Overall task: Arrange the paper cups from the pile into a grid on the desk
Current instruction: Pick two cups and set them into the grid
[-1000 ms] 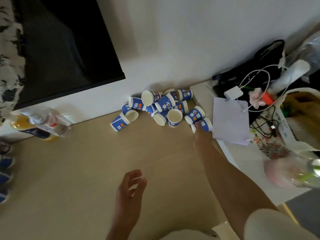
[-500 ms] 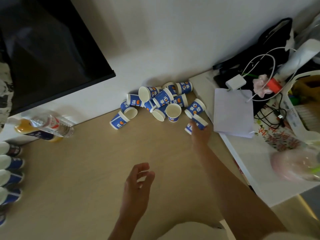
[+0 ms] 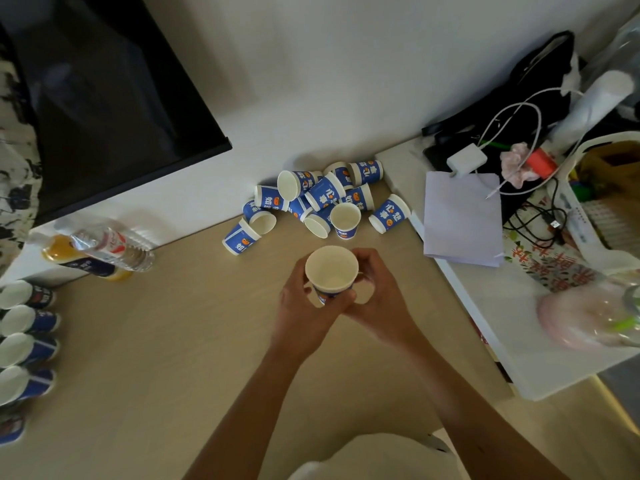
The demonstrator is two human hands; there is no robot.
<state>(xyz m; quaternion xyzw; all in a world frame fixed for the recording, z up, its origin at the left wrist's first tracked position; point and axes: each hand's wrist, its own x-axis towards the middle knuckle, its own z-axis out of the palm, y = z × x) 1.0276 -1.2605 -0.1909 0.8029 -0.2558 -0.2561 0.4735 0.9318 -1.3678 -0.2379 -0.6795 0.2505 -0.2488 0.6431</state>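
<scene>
A blue and white paper cup (image 3: 331,274) is held upright above the middle of the beige desk (image 3: 166,341), mouth up. My left hand (image 3: 308,308) curls round its left side and base. My right hand (image 3: 375,292) wraps its right side. Behind it, against the wall, lies the pile of cups (image 3: 320,202), most of them on their sides and one upright. At the far left edge a column of several cups (image 3: 20,341) stands upright on the desk.
A clear water bottle (image 3: 110,245) and an orange drink bottle (image 3: 72,259) lie at the back left under a dark screen (image 3: 104,98). On the right stands a white side table (image 3: 519,323) with paper, cables, a charger and bags.
My right hand has taken a cup from the pile's right end and brought it toward me. My left hand has risen to meet it, and both now hold the cup.
</scene>
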